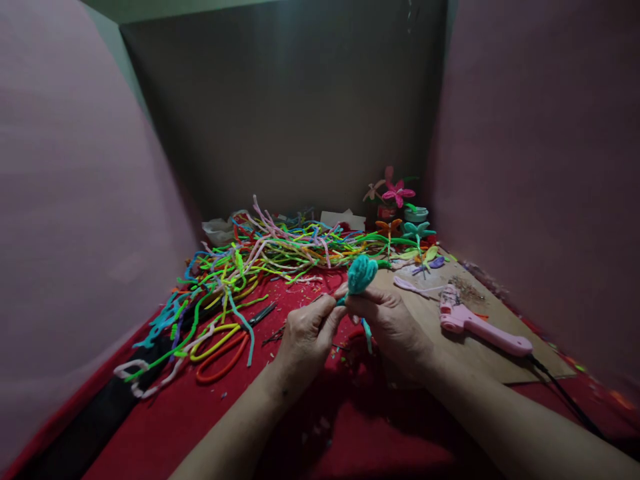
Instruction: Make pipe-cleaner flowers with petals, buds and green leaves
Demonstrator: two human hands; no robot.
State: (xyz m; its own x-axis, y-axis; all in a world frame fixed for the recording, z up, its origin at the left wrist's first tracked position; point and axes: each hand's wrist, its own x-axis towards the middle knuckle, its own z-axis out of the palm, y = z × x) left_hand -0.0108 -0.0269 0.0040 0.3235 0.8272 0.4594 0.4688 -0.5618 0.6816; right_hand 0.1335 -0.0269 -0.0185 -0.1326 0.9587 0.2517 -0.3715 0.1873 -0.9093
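Observation:
A teal pipe-cleaner flower bud [362, 273] stands up between my two hands, over the middle of the red cloth. My left hand [311, 328] is closed, thumb and fingers pinching the teal stem below the bud. Close against it, my right hand [393, 319] pinches the base of the bud. A length of teal pipe cleaner [367, 335] hangs below the right hand. The fingers hide most of the stem.
Many colored pipe cleaners [295, 247] heap across the back. Scissors [227, 343] with yellow and red handles lie left. At right, a pink glue gun [485, 327] with a cord rests on a brown board [425, 300]. Finished pipe-cleaner flowers [399, 193] stand behind.

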